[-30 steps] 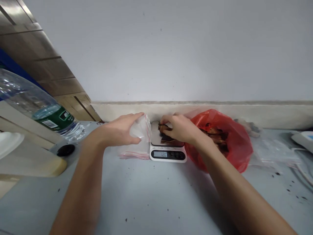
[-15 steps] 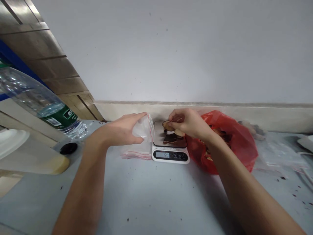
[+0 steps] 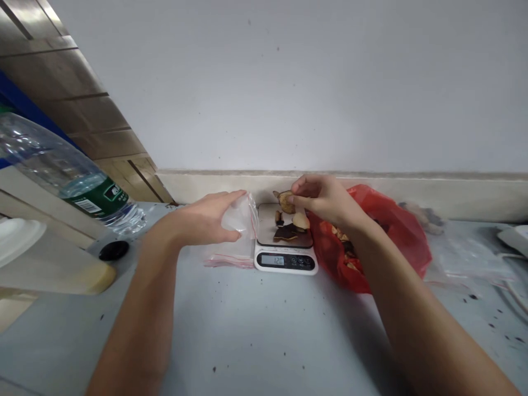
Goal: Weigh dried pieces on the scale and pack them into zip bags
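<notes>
A small kitchen scale [image 3: 286, 259] sits near the wall, its display reading what looks like 12.0. On its plate lie several dried pieces: a dark flat one [image 3: 284, 233], a pale rounded slice [image 3: 301, 221] and a small brown bit [image 3: 279, 218]. Above the plate's back edge, my right hand [image 3: 325, 201] pinches a dried brown slice [image 3: 285, 202] between thumb and fingers. At the scale's left side, my left hand [image 3: 210, 220] curves round a clear zip-lock bag [image 3: 243, 217], thumb and fingers spread across it.
Right of the scale stands an open red plastic bag [image 3: 406, 236] with dried pieces inside. Farther right lie clear bags [image 3: 474, 261]. On the left are a large water bottle [image 3: 94, 192], a translucent container [image 3: 53, 264] and a black round cap [image 3: 114, 251]. A wall [image 3: 330, 93] closes the back.
My right hand has shifted slightly right and up with the dried slice, uncovering more of the pieces on the scale. My left hand stays at the zip-lock bag; the reading looks unchanged.
</notes>
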A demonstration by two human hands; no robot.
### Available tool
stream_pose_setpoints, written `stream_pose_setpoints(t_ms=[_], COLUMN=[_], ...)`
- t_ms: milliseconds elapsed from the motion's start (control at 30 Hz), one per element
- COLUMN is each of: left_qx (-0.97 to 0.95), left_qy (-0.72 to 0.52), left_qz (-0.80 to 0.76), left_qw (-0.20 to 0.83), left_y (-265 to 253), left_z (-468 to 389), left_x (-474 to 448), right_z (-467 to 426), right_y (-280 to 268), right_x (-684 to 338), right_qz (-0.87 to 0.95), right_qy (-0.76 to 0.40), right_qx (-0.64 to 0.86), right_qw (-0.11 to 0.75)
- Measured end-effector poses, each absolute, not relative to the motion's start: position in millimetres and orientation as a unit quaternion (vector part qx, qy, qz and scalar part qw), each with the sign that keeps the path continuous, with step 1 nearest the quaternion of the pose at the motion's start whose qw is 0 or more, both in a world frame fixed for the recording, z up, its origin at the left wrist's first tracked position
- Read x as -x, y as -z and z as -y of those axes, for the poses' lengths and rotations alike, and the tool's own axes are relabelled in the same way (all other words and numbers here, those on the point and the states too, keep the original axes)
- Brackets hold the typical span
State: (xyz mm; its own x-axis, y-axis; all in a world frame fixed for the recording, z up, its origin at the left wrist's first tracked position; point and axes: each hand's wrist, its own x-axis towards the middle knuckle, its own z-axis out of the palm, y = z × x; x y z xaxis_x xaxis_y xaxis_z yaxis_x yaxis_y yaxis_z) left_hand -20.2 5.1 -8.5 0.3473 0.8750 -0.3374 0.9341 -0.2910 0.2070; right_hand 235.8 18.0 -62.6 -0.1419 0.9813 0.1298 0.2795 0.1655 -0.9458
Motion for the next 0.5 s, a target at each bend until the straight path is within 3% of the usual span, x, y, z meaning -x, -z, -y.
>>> stream_pose_setpoints(t_ms=[367, 500], left_qx=[-0.801, -0.793], left_qy=[0.09, 0.094], left_qz=[-0.562, -0.57], left_qw=[0.185, 0.191], left_y=[6.8, 4.4], left_z=[-5.3, -3.3], left_x=[18.2, 17.1], right_z=[-16.6, -17.4], right_y=[59.6, 60.3], right_x=[-242.6, -242.3], right_qz=[0.582, 0.611], right_qy=[-0.462, -0.442], right_qx=[0.483, 0.488], right_qw=[0.463, 0.439])
